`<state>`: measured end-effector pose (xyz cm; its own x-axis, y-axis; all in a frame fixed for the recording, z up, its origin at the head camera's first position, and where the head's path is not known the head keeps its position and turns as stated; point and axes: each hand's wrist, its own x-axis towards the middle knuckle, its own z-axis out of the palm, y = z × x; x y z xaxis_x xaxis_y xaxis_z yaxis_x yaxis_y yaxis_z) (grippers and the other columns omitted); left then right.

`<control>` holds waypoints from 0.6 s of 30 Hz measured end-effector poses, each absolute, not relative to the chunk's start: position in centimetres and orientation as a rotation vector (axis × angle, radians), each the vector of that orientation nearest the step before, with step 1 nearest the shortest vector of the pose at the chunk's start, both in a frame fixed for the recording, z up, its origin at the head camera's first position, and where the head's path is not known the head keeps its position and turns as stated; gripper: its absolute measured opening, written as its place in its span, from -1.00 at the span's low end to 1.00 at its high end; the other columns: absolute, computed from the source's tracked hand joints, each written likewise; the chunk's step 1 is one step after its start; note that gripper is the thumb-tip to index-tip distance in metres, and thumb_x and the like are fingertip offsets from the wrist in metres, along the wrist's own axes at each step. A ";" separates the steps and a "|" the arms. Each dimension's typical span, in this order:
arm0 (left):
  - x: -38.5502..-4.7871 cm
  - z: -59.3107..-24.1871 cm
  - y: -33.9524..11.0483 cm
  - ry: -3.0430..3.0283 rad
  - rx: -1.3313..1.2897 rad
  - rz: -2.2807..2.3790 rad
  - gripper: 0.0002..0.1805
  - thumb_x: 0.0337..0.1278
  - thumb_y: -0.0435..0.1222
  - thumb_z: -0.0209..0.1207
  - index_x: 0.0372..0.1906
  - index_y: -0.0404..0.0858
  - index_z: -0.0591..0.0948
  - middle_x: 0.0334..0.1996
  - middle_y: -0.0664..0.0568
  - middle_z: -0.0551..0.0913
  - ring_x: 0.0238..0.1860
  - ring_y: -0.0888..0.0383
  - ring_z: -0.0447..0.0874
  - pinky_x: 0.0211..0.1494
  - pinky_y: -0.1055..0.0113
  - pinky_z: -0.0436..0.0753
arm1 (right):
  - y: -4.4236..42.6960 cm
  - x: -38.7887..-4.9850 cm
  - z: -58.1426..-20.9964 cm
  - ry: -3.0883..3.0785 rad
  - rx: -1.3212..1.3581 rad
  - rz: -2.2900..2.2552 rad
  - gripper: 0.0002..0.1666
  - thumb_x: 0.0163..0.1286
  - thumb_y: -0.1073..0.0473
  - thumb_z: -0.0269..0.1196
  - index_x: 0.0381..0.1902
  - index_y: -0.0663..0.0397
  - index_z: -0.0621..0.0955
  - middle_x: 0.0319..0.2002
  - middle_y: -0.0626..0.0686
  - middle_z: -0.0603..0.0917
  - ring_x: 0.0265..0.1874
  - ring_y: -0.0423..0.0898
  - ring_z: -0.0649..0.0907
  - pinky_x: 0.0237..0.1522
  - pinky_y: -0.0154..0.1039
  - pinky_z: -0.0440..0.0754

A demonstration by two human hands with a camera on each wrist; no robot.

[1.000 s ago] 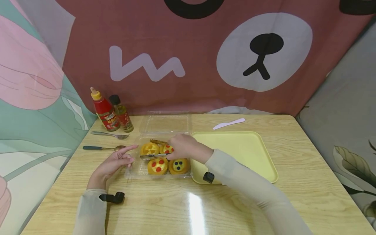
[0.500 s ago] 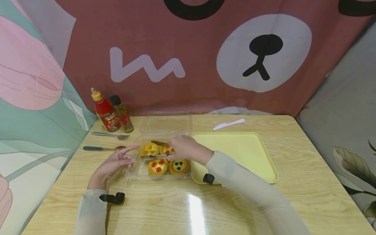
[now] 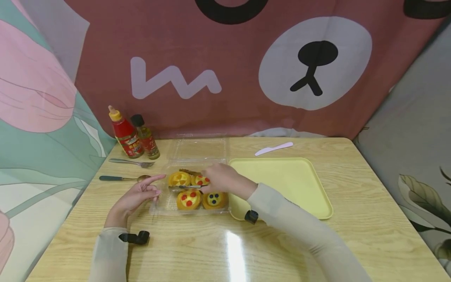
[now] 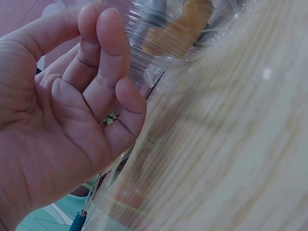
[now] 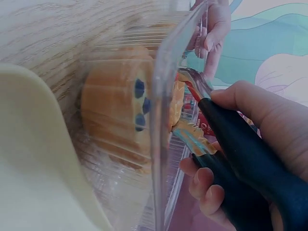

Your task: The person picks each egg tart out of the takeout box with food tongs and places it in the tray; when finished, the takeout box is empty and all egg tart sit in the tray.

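Note:
A clear plastic container [image 3: 169,204] [image 5: 163,77] stands with its lid folded back and several tarts inside. Two tarts are at the back, one yellow-topped [image 3: 179,179] and one red-dotted [image 3: 201,180]; in front are another red-dotted tart [image 3: 188,199] and a blue-dotted one [image 3: 214,199] [image 5: 113,101]. My right hand [image 3: 222,179] [image 5: 274,115] grips dark-handled metal tongs [image 3: 190,187] [image 5: 236,139], their jaws spread around the back row. My left hand [image 3: 135,197] [image 4: 72,106] pinches the container's left edge between thumb and fingers, its index finger extended.
Right of the container lies a yellow tray [image 3: 282,184], with a pink knife [image 3: 274,149] behind it. On the left are a fork [image 3: 132,161], a spoon [image 3: 123,178], a red sauce bottle [image 3: 127,137] and a smaller dark-capped bottle [image 3: 148,141]. A patterned cloth hangs behind the table.
My right hand has come slightly lower and nearer with the tongs. The left hand and the container have stayed put.

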<state>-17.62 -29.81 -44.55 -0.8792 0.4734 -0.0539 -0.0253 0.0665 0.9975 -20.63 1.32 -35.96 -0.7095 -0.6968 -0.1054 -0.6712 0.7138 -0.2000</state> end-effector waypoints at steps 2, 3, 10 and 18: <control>-17.6 -44.5 -29.8 1.982 0.450 1.873 -0.38 0.31 -0.44 0.03 0.42 -0.37 0.14 -0.51 0.17 0.61 -0.48 0.25 0.58 -0.13 0.33 0.56 | 1.4 -20.6 -36.1 2.749 -1.123 -0.222 -0.33 0.20 -0.15 0.30 0.16 0.14 0.56 -0.79 -0.15 0.17 -0.79 -0.28 0.03 -0.72 -0.41 0.12; -17.6 -44.5 -29.8 1.981 0.451 1.874 -0.38 0.31 -0.44 0.03 0.42 -0.37 0.14 -0.51 0.17 0.61 -0.48 0.25 0.58 -0.13 0.33 0.56 | 1.5 -20.6 -36.2 2.750 -1.132 -0.221 -0.32 0.20 -0.15 0.30 0.17 0.14 0.55 -0.79 -0.14 0.19 -0.79 -0.28 0.03 -0.72 -0.42 0.13; -17.6 -44.6 -29.8 1.990 0.429 1.866 -0.38 0.31 -0.44 0.04 0.42 -0.38 0.13 -0.51 0.17 0.61 -0.49 0.25 0.59 -0.11 0.33 0.55 | 2.1 -20.6 -36.6 2.758 -1.134 -0.293 -0.29 0.21 -0.14 0.31 0.21 0.15 0.52 -0.61 0.00 0.60 -0.83 -0.29 0.07 -0.71 -0.43 0.20; -17.7 -44.7 -29.7 1.998 0.407 1.866 -0.38 0.30 -0.42 0.05 0.41 -0.36 0.15 -0.53 0.17 0.61 -0.49 0.26 0.58 -0.12 0.34 0.54 | 3.1 -20.7 -37.1 2.754 -1.133 -0.379 -0.25 0.22 -0.15 0.30 0.26 0.14 0.46 -0.88 -0.21 0.07 -0.87 -0.31 0.04 -0.76 -0.47 0.09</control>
<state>-17.74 -29.71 -44.75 -0.8876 0.4546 -0.0745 -0.0435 0.0784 0.9960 -20.68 3.14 -37.05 -0.7071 -0.7064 -0.0326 -0.6713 0.6850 -0.2831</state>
